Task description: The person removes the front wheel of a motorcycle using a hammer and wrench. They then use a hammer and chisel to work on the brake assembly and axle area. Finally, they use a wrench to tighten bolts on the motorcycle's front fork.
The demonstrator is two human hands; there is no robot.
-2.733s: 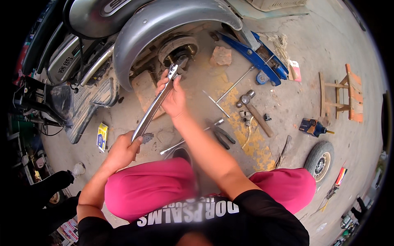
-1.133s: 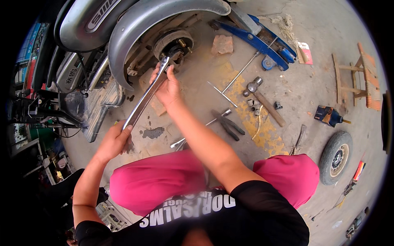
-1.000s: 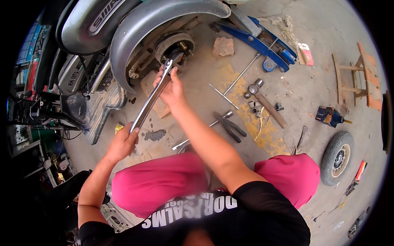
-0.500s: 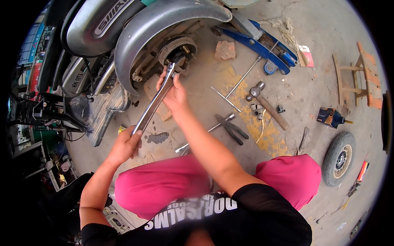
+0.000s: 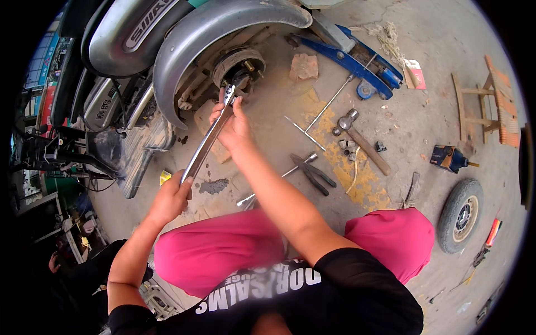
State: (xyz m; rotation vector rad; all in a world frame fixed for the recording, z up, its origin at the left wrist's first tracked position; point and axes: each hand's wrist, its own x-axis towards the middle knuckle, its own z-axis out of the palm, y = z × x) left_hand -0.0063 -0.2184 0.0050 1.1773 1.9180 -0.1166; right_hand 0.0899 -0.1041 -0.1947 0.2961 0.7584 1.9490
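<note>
A long chrome ratchet wrench [image 5: 207, 142] slants between my hands, its head close against the wheel hub [image 5: 237, 64]. My left hand [image 5: 170, 196] is closed round its lower end. Near the head, my right hand [image 5: 231, 125] wraps the upper part of the handle, thumb along the side. The wheel is off, so the dusty hub with brassy studs shows under a curved silver fender [image 5: 184, 42]. Exactly what the wrench head sits on is hidden behind it and my fingers.
A blue floor jack [image 5: 357, 61] stands far right of the hub. On the ground lie pliers [image 5: 312, 175], a cross wrench [image 5: 287, 172], a hammer [image 5: 365, 145] and a brick [image 5: 304, 67]. Farther right are a small wheel [image 5: 460, 216], a dark box [image 5: 445, 159] and a wooden stool [image 5: 486, 106].
Both hands keep their grip on the ratchet wrench, with only a slight shift of its position. The whole view has drifted a little. Another person's hand now shows at the lower left.
</note>
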